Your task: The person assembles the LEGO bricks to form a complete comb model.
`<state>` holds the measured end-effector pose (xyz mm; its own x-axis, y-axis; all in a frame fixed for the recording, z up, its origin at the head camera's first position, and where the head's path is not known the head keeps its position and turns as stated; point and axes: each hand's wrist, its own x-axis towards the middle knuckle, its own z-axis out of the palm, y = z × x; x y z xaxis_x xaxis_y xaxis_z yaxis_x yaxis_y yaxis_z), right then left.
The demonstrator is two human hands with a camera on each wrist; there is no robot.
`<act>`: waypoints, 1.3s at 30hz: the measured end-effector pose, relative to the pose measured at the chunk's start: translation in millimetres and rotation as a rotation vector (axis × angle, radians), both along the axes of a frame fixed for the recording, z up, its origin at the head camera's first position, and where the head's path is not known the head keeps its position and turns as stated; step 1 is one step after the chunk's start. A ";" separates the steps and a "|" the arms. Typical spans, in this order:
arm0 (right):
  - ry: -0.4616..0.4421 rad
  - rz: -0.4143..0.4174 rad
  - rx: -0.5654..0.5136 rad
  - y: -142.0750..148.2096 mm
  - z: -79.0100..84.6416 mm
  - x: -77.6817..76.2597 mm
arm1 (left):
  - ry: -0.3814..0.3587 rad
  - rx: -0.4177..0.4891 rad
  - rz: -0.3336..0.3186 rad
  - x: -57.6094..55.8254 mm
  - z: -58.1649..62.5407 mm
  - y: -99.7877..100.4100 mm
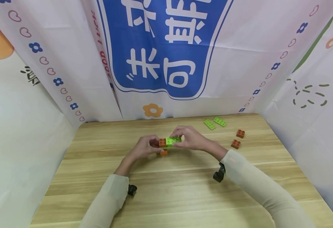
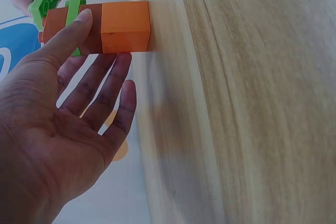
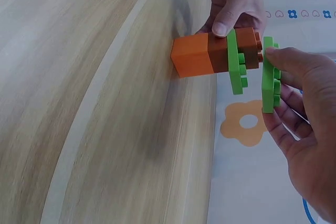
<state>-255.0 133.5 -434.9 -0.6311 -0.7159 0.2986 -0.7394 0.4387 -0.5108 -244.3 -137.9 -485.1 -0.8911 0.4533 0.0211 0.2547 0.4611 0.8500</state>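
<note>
My left hand [image 1: 144, 147] grips a small stack of toy building bricks by its sides, thumb near the lower green plate. From the table up, the stack has an orange brick [image 2: 126, 24], a brown brick [image 3: 218, 51], a green studded plate [image 3: 235, 69] that juts out to one side, and another brown brick [image 3: 249, 51]. A second green plate [image 3: 268, 82] is pinched between thumb and fingers of my right hand [image 1: 191, 138]. It is held just over the studs of the top brown brick, with a narrow gap showing in the right wrist view.
Two loose green plates, one [image 1: 209, 124] beside another [image 1: 219, 122], lie at the back right of the wooden table [image 1: 166, 196]. Two brown bricks, one [image 1: 240, 133] behind the other [image 1: 236, 144], sit farther right. Printed cloth walls [image 1: 226, 104] border the table.
</note>
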 end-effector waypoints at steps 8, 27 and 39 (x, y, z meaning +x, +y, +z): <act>0.016 -0.007 -0.007 -8.8 -3.4 -3.0 | -0.007 0.005 -0.001 0.0 -0.5 0.2; 0.010 0.005 -0.014 -27.2 -5.1 -7.6 | 0.010 0.011 -0.018 0.0 -1.0 -0.9; -0.007 0.002 0.011 -28.8 -0.9 -8.1 | 0.011 0.029 -0.025 0.1 -1.4 -0.9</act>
<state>-263.2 104.7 -435.8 -0.6317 -0.7202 0.2868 -0.7368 0.4427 -0.5110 -244.2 -138.9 -486.5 -0.8791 0.4745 0.0444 0.2751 0.4293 0.8603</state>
